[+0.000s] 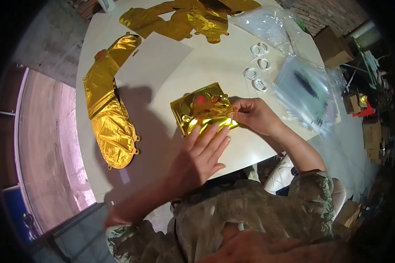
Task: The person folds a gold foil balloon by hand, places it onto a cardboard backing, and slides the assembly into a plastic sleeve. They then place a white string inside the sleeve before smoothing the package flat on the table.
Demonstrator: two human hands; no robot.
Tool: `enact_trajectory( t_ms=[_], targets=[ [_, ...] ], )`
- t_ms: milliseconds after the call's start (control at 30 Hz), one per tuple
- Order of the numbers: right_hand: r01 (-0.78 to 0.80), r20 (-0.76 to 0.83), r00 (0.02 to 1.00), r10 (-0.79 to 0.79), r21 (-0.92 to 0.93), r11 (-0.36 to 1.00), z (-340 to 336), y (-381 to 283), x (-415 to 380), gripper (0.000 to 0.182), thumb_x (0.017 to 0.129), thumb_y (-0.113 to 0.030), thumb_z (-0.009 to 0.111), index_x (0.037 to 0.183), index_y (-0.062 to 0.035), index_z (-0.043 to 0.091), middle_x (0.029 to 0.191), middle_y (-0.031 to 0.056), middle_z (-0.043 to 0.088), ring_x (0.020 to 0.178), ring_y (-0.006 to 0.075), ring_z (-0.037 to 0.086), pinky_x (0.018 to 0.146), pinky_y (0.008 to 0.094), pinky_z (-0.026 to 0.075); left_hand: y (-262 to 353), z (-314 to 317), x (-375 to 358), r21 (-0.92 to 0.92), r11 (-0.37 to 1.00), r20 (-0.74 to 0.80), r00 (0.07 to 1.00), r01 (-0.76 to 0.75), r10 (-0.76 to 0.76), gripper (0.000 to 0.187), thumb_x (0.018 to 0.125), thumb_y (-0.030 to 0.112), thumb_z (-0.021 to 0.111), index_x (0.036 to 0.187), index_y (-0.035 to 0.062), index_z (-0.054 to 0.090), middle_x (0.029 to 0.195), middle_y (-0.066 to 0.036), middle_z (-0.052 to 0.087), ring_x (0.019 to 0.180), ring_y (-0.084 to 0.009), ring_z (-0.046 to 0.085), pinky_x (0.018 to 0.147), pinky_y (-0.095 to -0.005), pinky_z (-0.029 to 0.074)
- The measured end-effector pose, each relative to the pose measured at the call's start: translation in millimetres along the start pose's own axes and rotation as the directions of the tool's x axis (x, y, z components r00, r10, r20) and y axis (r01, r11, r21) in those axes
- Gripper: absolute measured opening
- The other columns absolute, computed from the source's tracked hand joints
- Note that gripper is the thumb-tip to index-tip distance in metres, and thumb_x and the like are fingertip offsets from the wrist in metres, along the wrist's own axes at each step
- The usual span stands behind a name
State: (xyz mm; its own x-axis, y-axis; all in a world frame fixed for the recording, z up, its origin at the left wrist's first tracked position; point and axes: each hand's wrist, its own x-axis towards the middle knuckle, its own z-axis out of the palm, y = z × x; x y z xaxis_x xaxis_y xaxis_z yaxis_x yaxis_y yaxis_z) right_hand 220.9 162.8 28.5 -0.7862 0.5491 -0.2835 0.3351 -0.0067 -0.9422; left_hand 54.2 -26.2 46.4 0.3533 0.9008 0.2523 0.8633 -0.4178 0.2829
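Note:
A folded gold foil balloon with red marks on top lies on the table in front of me. At its right edge, my right hand pinches the foil between thumb and fingers. My left hand is open, its fingers stretched out over the near edge of the foil; the fingertips seem to rest on it. To the left lies a flat, unfolded gold foil balloon with small tabs along its edge. Several more flat gold foil balloons overlap at the far side.
A white sheet lies beyond the folded foil, partly over the left balloon. Several coils of white ribbon sit to the right, near a stack of clear plastic bags. Another crinkled clear bag lies farther back. Cardboard boxes stand beyond the table.

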Motion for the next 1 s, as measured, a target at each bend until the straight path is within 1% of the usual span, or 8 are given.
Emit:
enact_trajectory(
  t_ms=[67,233,333,433,500,600,833,1000],
  targets=[
    [0.038,0.018,0.999,-0.038,0.017,0.999,0.2,-3.0,0.4,0.009,0.094,-0.009,0.064,0.095,0.0002,0.065,0.083,-0.0009,0.064,0.075,0.0047,0.054,0.066,0.0216,0.046,-14.0,-3.1,12.1,0.008,0.996,0.003,0.996,-0.090,0.090,0.077,0.074,0.041,0.075,0.134,-0.0021,0.051,0.148,-0.019,0.042,0.138,-0.0367,0.036,0.113,-0.0542,0.026],
    [0.020,0.066,0.998,-0.025,0.070,0.997,-2.6,-6.7,4.9,0.011,0.093,-0.008,0.064,0.099,0.0008,0.063,0.086,0.0026,0.065,0.078,0.0073,0.057,0.071,0.0242,0.048,-27.9,11.4,17.0,0.015,0.998,0.066,0.996,-0.058,0.057,0.078,0.082,0.053,0.065,0.137,0.0005,0.050,0.150,-0.018,0.039,0.142,-0.0373,0.029,0.116,-0.0527,0.020],
    [0.067,0.061,0.996,-0.062,-0.094,0.993,-6.2,-6.4,10.6,0.015,0.092,-0.008,0.065,0.104,0.0014,0.062,0.087,0.0030,0.066,0.077,0.0091,0.057,0.070,0.0263,0.049,-31.0,19.0,15.5,0.025,1.000,0.060,0.998,-0.015,0.014,0.078,0.086,0.058,0.057,0.141,0.0026,0.046,0.153,-0.021,0.033,0.144,-0.0400,0.024,0.116,-0.0537,0.018],
    [-0.013,0.049,0.999,0.021,-0.155,0.988,-8.3,-19.1,13.2,0.018,0.093,-0.014,0.067,0.100,0.0014,0.062,0.089,0.0036,0.065,0.079,0.0094,0.056,0.071,0.0254,0.047,-30.2,18.9,15.1,0.020,1.000,0.073,0.997,0.001,-0.002,0.079,0.086,0.058,0.057,0.141,0.0029,0.046,0.152,-0.021,0.033,0.143,-0.0403,0.024,0.116,-0.0539,0.017],
    [-0.119,0.021,0.990,0.141,-0.430,0.895,-10.6,-29.2,15.7,0.021,0.091,-0.019,0.068,0.099,0.0007,0.064,0.084,0.0055,0.066,0.077,0.0096,0.056,0.069,0.0269,0.047,-29.7,19.1,15.3,0.000,1.000,0.076,0.997,0.005,-0.005,0.081,0.084,0.056,0.060,0.142,0.0024,0.043,0.153,-0.022,0.031,0.143,-0.0414,0.023,0.116,-0.0548,0.017],
    [-0.185,0.001,0.977,0.215,-0.501,0.845,-8.3,-41.0,19.9,0.021,0.089,-0.021,0.069,0.098,-0.0011,0.068,0.081,0.0060,0.067,0.074,0.0101,0.057,0.068,0.0287,0.047,-28.9,18.3,16.2,-0.014,1.000,0.091,0.996,0.014,-0.013,0.083,0.084,0.055,0.062,0.144,0.0022,0.041,0.154,-0.022,0.029,0.143,-0.0424,0.022,0.116,-0.0557,0.017],
    [-0.103,-0.014,0.994,0.110,-0.490,0.866,-11.8,-31.0,19.8,0.019,0.088,-0.018,0.070,0.096,-0.0016,0.069,0.080,0.0052,0.067,0.072,0.0093,0.058,0.067,0.0281,0.048,-27.4,15.0,16.9,0.047,0.998,0.074,0.997,0.029,-0.032,0.079,0.086,0.059,0.056,0.142,0.0044,0.045,0.150,-0.019,0.037,0.141,-0.0387,0.028,0.116,-0.0531,0.018],
    [-0.120,0.000,0.992,0.126,-0.313,0.942,-13.5,-30.2,24.9,0.021,0.087,-0.018,0.074,0.093,-0.0002,0.063,0.076,0.0052,0.066,0.067,0.0078,0.058,0.058,0.0263,0.046,-28.2,15.9,16.3,0.039,0.999,0.081,0.996,0.035,-0.039,0.078,0.086,0.059,0.056,0.141,0.0047,0.045,0.150,-0.018,0.037,0.141,-0.0380,0.028,0.116,-0.0528,0.018]
  ],
)
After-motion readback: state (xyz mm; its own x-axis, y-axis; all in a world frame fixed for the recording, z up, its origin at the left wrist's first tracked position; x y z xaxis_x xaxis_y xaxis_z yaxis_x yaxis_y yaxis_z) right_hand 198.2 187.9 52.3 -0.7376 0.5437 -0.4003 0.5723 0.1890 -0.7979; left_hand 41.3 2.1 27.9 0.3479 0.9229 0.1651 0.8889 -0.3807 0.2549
